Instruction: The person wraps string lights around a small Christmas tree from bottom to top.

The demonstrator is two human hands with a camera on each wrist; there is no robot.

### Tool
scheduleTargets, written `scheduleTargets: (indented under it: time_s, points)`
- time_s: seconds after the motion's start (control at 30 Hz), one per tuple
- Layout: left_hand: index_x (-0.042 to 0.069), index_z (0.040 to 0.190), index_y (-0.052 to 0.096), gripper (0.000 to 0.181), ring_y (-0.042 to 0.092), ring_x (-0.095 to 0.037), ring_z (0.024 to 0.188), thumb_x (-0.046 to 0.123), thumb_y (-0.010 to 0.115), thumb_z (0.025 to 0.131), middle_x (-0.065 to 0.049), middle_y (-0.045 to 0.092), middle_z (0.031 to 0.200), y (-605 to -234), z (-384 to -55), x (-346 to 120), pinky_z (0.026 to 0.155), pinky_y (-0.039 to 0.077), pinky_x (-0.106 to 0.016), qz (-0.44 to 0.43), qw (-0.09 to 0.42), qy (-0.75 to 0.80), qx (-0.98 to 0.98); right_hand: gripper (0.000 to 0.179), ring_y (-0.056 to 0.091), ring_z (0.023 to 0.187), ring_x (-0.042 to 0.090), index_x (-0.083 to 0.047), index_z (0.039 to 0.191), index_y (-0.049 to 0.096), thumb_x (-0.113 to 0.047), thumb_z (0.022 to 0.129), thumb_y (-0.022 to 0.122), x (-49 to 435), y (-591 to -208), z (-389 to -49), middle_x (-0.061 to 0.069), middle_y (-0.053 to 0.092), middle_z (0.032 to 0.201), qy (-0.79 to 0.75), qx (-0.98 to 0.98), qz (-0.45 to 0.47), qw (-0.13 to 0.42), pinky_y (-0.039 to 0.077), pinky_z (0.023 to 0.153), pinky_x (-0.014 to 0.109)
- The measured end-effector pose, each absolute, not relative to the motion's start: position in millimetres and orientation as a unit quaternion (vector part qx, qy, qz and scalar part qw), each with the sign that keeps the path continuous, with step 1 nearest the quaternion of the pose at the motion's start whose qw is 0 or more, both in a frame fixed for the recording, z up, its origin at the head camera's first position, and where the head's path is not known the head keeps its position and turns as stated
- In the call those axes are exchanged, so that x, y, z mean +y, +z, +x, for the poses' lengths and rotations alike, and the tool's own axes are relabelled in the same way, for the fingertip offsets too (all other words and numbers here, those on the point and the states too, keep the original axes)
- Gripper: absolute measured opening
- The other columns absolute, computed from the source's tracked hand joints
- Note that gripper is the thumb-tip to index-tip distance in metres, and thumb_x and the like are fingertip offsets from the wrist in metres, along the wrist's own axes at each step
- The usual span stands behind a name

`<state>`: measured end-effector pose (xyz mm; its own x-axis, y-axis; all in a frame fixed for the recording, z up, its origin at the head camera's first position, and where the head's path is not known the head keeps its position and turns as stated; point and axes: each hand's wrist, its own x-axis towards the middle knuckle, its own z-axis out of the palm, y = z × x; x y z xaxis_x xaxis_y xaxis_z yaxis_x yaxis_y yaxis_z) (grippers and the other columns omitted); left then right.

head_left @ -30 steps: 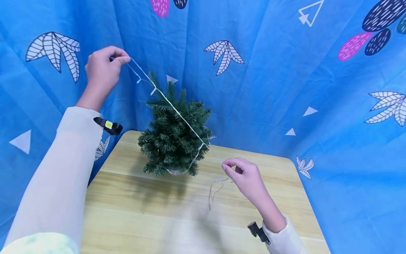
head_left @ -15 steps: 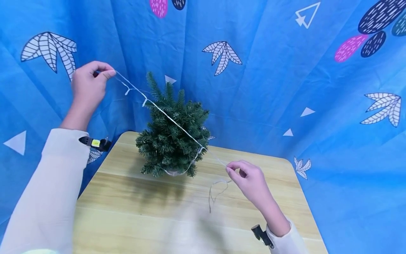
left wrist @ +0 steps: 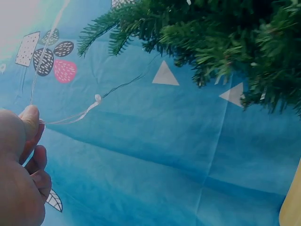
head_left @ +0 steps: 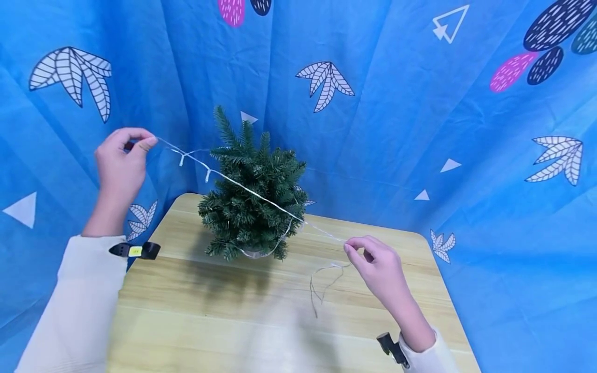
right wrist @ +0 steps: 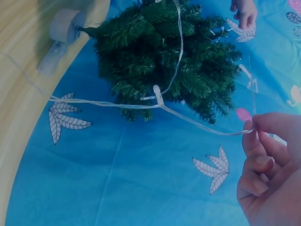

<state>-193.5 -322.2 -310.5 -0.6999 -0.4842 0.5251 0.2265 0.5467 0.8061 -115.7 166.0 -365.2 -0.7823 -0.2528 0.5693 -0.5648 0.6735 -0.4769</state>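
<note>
Over the last second the left hand [head_left: 122, 167] has come down and outward, thumb and fingers pinching the string lights [head_left: 252, 192], so the strand now crosses the front of the small tree [head_left: 247, 212] at a shallower slant. The right hand [head_left: 380, 265], on the tree's other side, pinches the same strand over the desk [head_left: 196, 326]. This likely readies that stretch for wrapping round the branches, though whether it touches them there is hard to tell.
</note>
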Motion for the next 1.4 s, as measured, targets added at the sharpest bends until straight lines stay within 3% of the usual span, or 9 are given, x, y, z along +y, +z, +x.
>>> scheduleTargets:
  time_s: [0.53,1.0,1.4]
  points:
    - [0.007,0.111,0.075,0.027,0.05,-0.005,0.088,0.029,0.067,0.097,0.02,0.061,0.1,-331,-155,-304,0.073,0.039,-0.02,0.059,0.382,-0.472,-0.793,0.008,0.042,0.061,0.006,-0.015,0.095,0.077,-0.008,0.091,0.074,189,-362,-116,-0.007,0.059,0.074,0.335,-0.886,0.177,0.268,0.034,0.055,0.017]
    - [0.005,0.094,0.076,0.012,0.048,-0.005,0.07,0.017,0.075,0.092,0.019,0.058,0.081,-371,-133,-275,0.059,0.037,-0.017,0.021,0.382,-0.481,-0.788,0.005,0.039,0.054,0.006,-0.014,0.094,0.078,-0.011,0.092,0.074,211,-350,-116,-0.003,0.048,0.061,0.348,-0.885,0.099,0.294,0.032,0.051,0.02]
    - [0.006,0.092,0.075,0.005,0.05,-0.005,0.073,0.011,0.075,0.091,0.016,0.06,0.085,-378,-127,-258,0.062,0.039,-0.017,-0.015,0.358,-0.501,-0.788,0.009,0.039,0.051,0.007,-0.009,0.095,0.077,-0.017,0.094,0.073,230,-341,-120,-0.002,0.047,0.059,0.348,-0.885,0.037,0.308,0.032,0.048,0.023]
